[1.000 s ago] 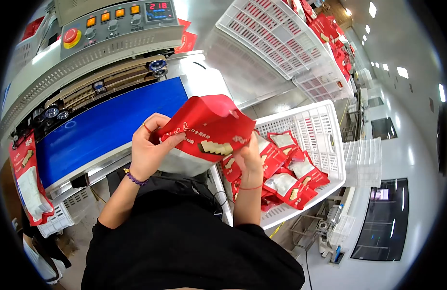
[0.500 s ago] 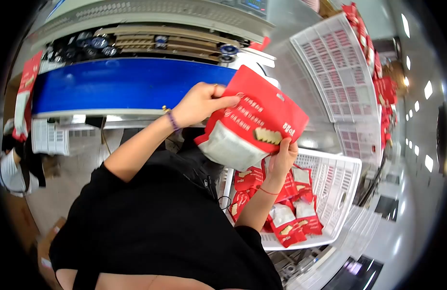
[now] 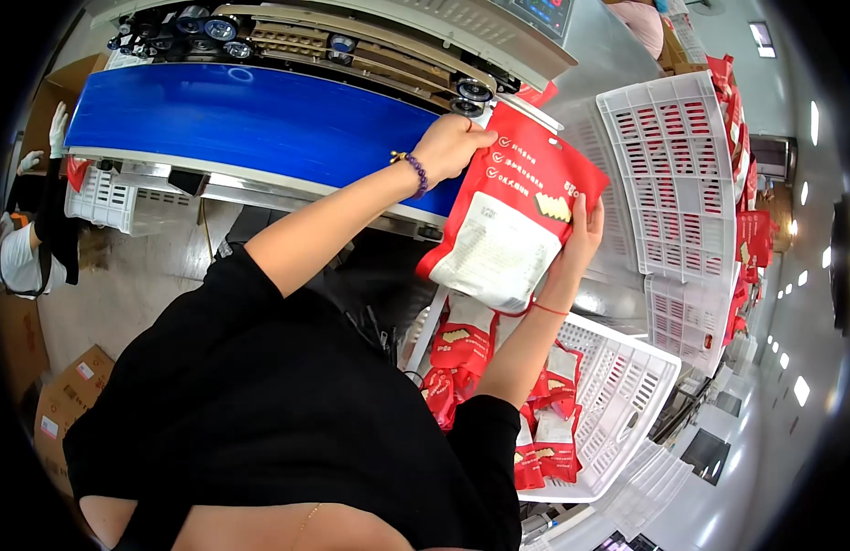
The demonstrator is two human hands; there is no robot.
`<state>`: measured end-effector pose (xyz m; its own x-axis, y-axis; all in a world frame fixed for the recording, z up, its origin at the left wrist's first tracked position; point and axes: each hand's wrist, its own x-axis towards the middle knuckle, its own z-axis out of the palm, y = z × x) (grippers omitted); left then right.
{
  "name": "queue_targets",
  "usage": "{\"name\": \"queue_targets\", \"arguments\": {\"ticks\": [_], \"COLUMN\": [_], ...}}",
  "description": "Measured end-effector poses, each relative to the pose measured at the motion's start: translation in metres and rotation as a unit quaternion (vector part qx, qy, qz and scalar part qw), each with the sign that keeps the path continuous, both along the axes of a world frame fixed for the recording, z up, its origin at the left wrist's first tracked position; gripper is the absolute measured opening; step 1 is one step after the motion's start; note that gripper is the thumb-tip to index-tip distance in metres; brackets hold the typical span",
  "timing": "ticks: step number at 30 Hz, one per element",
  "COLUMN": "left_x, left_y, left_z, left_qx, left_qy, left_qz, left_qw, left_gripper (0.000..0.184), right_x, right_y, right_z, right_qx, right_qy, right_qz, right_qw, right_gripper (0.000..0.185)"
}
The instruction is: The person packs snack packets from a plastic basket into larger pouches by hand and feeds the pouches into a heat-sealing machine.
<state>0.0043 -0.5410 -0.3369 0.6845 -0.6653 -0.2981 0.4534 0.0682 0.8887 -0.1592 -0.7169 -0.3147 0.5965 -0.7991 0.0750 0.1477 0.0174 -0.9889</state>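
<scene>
Both the left hand point(image 3: 448, 149) and right hand point(image 3: 581, 241) had a closed grip on opposite edges of the red pouch point(image 3: 500, 241), beside the blue belt point(image 3: 259, 119); uneven pulling risked creasing its top.

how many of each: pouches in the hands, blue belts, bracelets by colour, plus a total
Held red-and-white pouch: 1
Blue belt: 1
Purple bead bracelet: 1
Red cord bracelet: 1
Total: 4
</scene>
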Motion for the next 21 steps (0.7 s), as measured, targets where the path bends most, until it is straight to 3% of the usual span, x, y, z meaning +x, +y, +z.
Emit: {"name": "queue_targets", "arguments": {"ticks": [4, 13, 15, 18, 20, 21], "left_x": [0.019, 0.054, 0.058, 0.056, 0.04, 0.029], "left_y": [0.0, 0.059, 0.083, 0.131, 0.164, 0.174], "left_z": [-0.01, -0.025, -0.01, 0.015, 0.032, 0.048], "left_qx": [0.057, 0.116, 0.165, 0.332, 0.272, 0.222], "left_qy": [-0.059, -0.199, -0.257, -0.422, -0.511, -0.515], "left_qz": [0.024, 0.078, 0.065, 0.041, 0.151, 0.159], "left_qw": [0.996, 0.97, 0.95, 0.843, 0.801, 0.813], "left_gripper": [0.027, 0.037, 0.04, 0.044, 0.042, 0.037], "right_x": [0.019, 0.069, 0.081, 0.096, 0.108, 0.109], "right_y": [-0.008, 0.034, 0.038, 0.043, 0.077, 0.084], "right_z": [-0.004, -0.01, -0.018, -0.033, -0.019, -0.016], "right_qx": [0.016, -0.005, -0.056, -0.073, -0.031, -0.08], "right_qy": [0.008, 0.015, 0.043, 0.076, 0.071, 0.107], "right_qz": [-0.027, -0.005, 0.008, 0.017, -0.015, -0.033], "right_qw": [0.999, 1.0, 0.997, 0.994, 0.997, 0.99], "right_gripper": [0.026, 0.031, 0.036, 0.041, 0.037, 0.039]}}
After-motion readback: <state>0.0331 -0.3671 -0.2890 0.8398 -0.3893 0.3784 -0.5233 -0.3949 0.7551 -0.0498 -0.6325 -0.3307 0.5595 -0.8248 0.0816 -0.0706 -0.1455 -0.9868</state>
